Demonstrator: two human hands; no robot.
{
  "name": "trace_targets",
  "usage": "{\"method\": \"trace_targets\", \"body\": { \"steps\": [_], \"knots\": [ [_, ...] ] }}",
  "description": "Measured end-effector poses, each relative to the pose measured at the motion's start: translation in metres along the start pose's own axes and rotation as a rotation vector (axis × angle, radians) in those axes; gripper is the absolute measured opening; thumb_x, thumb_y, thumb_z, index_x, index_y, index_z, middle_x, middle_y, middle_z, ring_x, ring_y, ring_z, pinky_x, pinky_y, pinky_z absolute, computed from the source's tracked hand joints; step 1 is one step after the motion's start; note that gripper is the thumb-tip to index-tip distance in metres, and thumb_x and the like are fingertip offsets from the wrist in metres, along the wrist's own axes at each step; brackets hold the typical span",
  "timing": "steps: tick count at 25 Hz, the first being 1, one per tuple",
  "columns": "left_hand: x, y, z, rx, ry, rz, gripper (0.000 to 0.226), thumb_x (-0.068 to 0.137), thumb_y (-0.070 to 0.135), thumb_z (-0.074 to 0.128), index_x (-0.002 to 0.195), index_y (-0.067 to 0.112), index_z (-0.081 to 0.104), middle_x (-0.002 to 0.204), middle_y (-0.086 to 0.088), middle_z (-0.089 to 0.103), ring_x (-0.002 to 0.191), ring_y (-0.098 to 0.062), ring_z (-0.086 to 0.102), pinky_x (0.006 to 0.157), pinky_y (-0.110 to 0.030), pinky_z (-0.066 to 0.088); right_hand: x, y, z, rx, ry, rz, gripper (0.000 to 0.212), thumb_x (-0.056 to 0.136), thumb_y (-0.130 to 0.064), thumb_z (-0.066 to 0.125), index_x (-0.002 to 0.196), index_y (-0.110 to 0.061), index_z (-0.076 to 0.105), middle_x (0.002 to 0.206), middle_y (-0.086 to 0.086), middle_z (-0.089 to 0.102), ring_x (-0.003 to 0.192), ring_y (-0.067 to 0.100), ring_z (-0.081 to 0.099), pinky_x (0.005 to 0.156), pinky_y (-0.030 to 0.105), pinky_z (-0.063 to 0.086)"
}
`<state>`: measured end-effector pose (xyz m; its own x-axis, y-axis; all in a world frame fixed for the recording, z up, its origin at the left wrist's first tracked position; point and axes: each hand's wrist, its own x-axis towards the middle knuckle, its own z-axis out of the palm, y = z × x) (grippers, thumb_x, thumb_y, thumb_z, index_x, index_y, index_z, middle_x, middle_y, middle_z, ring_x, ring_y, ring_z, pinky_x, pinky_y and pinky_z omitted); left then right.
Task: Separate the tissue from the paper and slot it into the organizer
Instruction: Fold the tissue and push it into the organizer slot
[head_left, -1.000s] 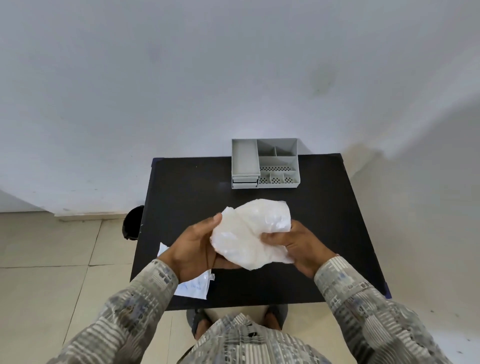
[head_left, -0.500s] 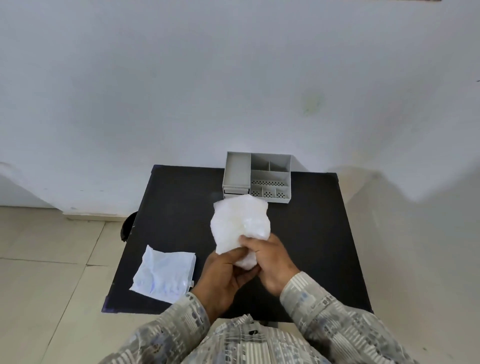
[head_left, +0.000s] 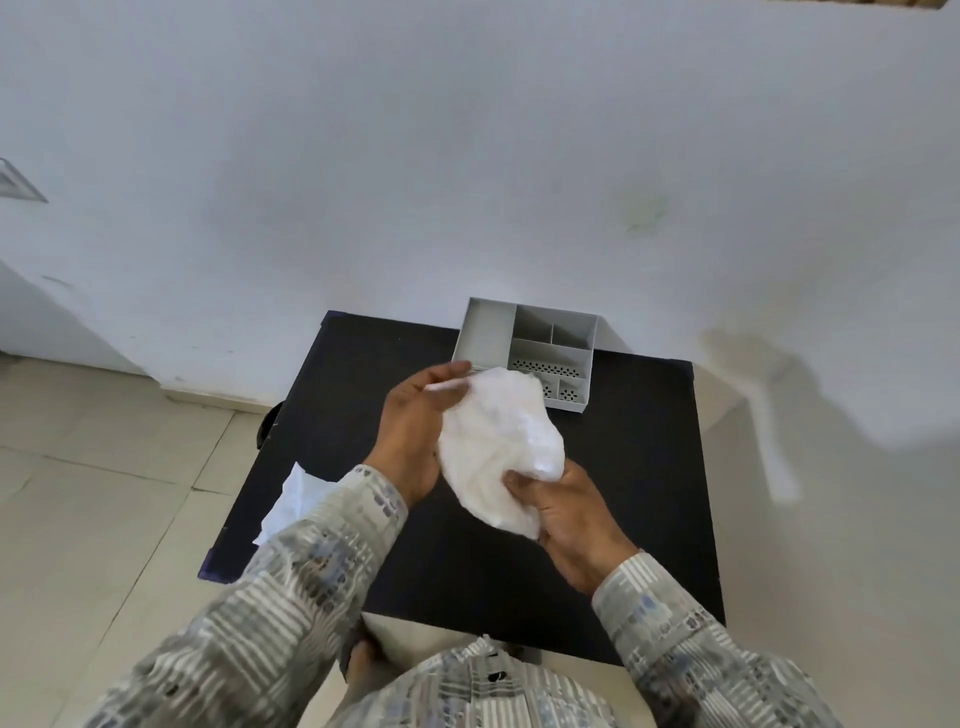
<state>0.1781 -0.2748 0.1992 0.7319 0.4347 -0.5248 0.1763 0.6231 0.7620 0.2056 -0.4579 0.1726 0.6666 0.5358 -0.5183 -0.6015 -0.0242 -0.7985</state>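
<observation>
Tissue (head_left: 498, 447), crumpled, is held above the table (head_left: 623, 467): left hand (head_left: 415, 431) cups it, right hand (head_left: 566, 514) pinches it. Organizer (head_left: 524, 348) sits at the far edge; paper (head_left: 293, 499) near the left edge.

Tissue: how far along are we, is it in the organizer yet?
Separation looks done: the paper lies alone on the table. In hand: left hand and right hand both hold the tissue. Left: slotting it into the organizer, whose compartments look empty.

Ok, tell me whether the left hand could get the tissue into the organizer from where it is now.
Probably yes. The left hand and right hand both hold the tissue in front of the organizer; its compartments look open and empty, and nothing stands between. The bulky wad may need squeezing.
</observation>
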Motion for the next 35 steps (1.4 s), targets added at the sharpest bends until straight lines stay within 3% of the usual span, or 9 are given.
{"method": "trace_targets", "body": {
  "steps": [4,9,12,18,21,23,28,32,35],
  "knots": [
    [-0.012,-0.015,0.008,-0.020,-0.128,-0.121,0.054,0.101,0.051,0.061,0.137,0.011,0.069,0.130,-0.019,0.076,0.121,-0.038,0.073,0.106,-0.059,0.056,0.009,-0.007,-0.002,0.146,0.083,-0.071,0.042,0.096,0.000,0.067,0.125,-0.030,0.068,0.117,0.001,0.081,0.108,0.023,0.077,0.090,0.050,0.064],
    [-0.015,-0.038,-0.009,0.287,-0.127,-0.098,0.050,0.089,-0.005,0.076,0.136,0.010,0.064,0.122,-0.014,0.079,0.110,-0.035,0.078,0.090,-0.057,0.065,0.022,-0.006,0.009,-0.248,0.176,-0.160,0.048,0.090,-0.015,0.075,0.132,-0.032,0.062,0.118,-0.007,0.075,0.110,0.018,0.072,0.087,0.039,0.064],
    [-0.006,-0.026,-0.026,0.306,-0.210,-0.123,0.053,0.087,-0.011,0.075,0.135,0.011,0.064,0.125,-0.013,0.078,0.111,-0.035,0.078,0.085,-0.054,0.066,0.036,-0.027,0.009,0.195,0.079,0.032,0.039,0.089,-0.009,0.077,0.126,-0.018,0.069,0.118,0.011,0.079,0.109,0.035,0.075,0.093,0.059,0.061],
    [0.018,0.006,-0.044,0.422,-0.282,-0.158,0.054,0.084,-0.012,0.078,0.130,0.014,0.066,0.121,-0.009,0.080,0.109,-0.031,0.079,0.084,-0.055,0.066,0.070,-0.044,0.043,-0.403,0.278,-0.175,0.032,0.099,-0.013,0.062,0.125,-0.031,0.068,0.121,-0.001,0.073,0.111,0.027,0.071,0.093,0.050,0.063],
    [0.034,0.017,-0.053,0.373,-0.264,-0.130,0.056,0.086,-0.010,0.076,0.135,0.014,0.063,0.128,-0.012,0.077,0.114,-0.035,0.076,0.090,-0.062,0.064,0.073,-0.045,0.047,0.424,0.047,-0.002,0.039,0.105,-0.043,0.057,0.135,-0.020,0.068,0.134,0.014,0.072,0.125,0.041,0.067,0.106,0.063,0.051],
    [0.042,0.024,-0.060,0.305,-0.268,-0.125,0.055,0.088,-0.010,0.074,0.136,0.017,0.063,0.129,-0.011,0.077,0.115,-0.036,0.076,0.090,-0.061,0.064,0.070,-0.039,0.047,0.612,-0.080,0.089,0.057,0.102,-0.053,0.056,0.143,-0.012,0.062,0.144,0.023,0.063,0.134,0.049,0.058,0.114,0.071,0.038],
    [0.063,0.031,-0.067,0.517,-0.309,-0.172,0.044,0.090,0.004,0.080,0.131,0.012,0.065,0.116,-0.014,0.080,0.099,-0.031,0.081,0.077,-0.048,0.067,0.081,-0.013,0.080,0.277,0.059,0.097,0.046,0.097,-0.003,0.067,0.138,-0.022,0.060,0.126,0.017,0.075,0.112,0.044,0.074,0.089,0.070,0.058],
    [0.097,0.049,-0.072,0.683,-0.266,-0.184,0.040,0.093,0.050,0.074,0.107,0.012,0.073,0.079,-0.004,0.078,0.063,-0.018,0.071,0.054,-0.032,0.055,0.094,-0.008,0.091,0.417,0.281,0.119,0.045,0.100,0.003,0.058,0.136,-0.023,0.061,0.126,0.019,0.073,0.108,0.046,0.073,0.071,0.055,0.066],
    [0.150,0.048,-0.086,0.627,-0.200,-0.261,0.046,0.096,0.055,0.066,0.109,0.012,0.075,0.092,-0.013,0.076,0.077,-0.026,0.070,0.058,-0.035,0.057,0.099,-0.005,0.090,0.518,0.376,0.128,0.044,0.100,0.004,0.058,0.136,-0.022,0.061,0.129,0.016,0.070,0.110,0.045,0.071,0.067,0.050,0.066]
  ]
}}
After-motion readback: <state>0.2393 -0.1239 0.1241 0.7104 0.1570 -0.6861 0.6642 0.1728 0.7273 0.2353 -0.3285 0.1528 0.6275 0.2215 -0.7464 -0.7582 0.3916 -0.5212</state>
